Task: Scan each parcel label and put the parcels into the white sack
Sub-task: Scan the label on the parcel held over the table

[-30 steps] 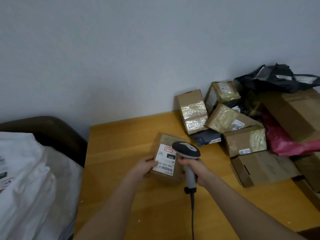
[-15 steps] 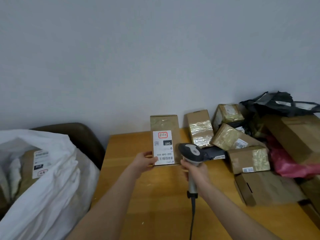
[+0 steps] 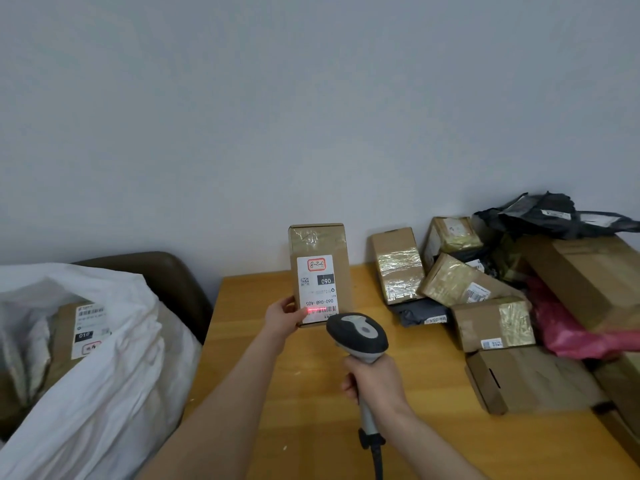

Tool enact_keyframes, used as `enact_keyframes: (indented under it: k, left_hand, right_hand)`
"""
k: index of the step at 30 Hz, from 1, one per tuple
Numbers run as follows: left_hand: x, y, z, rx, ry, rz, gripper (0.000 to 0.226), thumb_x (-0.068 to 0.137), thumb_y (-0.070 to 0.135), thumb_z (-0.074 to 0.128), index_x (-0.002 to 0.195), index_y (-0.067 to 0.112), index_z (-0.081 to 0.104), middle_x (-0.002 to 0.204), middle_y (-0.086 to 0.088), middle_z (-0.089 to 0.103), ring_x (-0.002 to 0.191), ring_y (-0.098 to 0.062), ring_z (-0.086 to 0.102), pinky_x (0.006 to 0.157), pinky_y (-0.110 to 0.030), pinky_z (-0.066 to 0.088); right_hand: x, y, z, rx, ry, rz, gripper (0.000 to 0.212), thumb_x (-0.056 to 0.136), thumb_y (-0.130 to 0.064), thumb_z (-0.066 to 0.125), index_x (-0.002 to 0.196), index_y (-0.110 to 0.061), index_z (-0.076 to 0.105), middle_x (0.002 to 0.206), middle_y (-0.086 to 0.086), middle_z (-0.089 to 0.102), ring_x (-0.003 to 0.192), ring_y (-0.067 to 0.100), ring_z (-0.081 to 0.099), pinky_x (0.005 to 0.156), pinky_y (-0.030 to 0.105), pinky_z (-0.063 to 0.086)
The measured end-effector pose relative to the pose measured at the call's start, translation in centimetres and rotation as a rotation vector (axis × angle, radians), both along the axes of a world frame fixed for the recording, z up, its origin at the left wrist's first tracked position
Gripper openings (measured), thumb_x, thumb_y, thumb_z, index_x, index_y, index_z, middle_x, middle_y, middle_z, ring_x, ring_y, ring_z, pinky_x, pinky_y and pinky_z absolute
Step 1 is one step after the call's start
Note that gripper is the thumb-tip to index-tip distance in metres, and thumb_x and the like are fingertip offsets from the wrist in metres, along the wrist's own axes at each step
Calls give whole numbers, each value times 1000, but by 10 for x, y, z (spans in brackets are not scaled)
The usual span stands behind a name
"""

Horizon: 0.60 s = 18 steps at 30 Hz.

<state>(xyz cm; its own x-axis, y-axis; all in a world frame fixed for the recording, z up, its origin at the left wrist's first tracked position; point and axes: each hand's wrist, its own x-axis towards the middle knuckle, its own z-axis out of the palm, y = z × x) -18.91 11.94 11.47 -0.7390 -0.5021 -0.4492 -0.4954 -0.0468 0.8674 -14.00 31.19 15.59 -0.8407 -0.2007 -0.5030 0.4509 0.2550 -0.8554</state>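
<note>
Gripping the lower left edge of a cardboard parcel, the left hand holds it upright at frame centre, label facing the camera. Just below and right, the right hand is wrapped round a scanner, whose red line crosses the barcode. The white sack sits open at lower left.

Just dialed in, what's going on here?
A person holds a cardboard parcel upright in the left hand and aims a scanner, held in the right hand, at its label. The red scan line lies across the barcode. One labelled box is already in the white sack; more parcels lie piled on the table.
</note>
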Motion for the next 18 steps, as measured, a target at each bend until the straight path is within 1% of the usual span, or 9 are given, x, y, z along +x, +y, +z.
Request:
enact_keyframes:
  k: [3, 10, 15, 18]
  left_hand:
    - [-1, 1, -1, -2, -2, 5, 55, 89, 4, 63, 140, 8, 42, 123, -12, 60, 103, -24, 61, 81, -31, 54]
    - [-2, 3, 0, -16, 3, 5, 54, 90, 4, 61, 140, 7, 42, 122, -12, 60, 98, -21, 59, 77, -29, 53]
    - [-1, 5, 1, -21, 5, 7, 54, 90, 5, 61, 140, 8, 42, 120, -11, 61, 97, -20, 60, 77, -30, 54]
    - [-2, 6, 2, -11, 11, 13, 54, 90, 4, 61, 140, 7, 42, 115, -8, 61, 97, -21, 60, 77, -30, 54]
  right_hand:
    - [1, 2, 2, 6, -6, 5, 15, 81, -7, 62, 66, -4, 64, 52, 6, 63, 43, 13, 53, 48, 24, 43]
    - [0, 4, 2, 12, -12, 8, 15, 80, -7, 62, 65, -5, 63, 52, 6, 61, 44, 15, 52, 50, 27, 43]
    - [-1, 4, 2, 4, -12, 9, 16, 79, -6, 62, 63, -5, 61, 52, 6, 60, 44, 16, 51, 49, 26, 42]
    - [-2, 5, 2, 0, -15, 11, 16, 78, -5, 62, 62, -5, 60, 52, 6, 59, 44, 16, 51, 49, 27, 42]
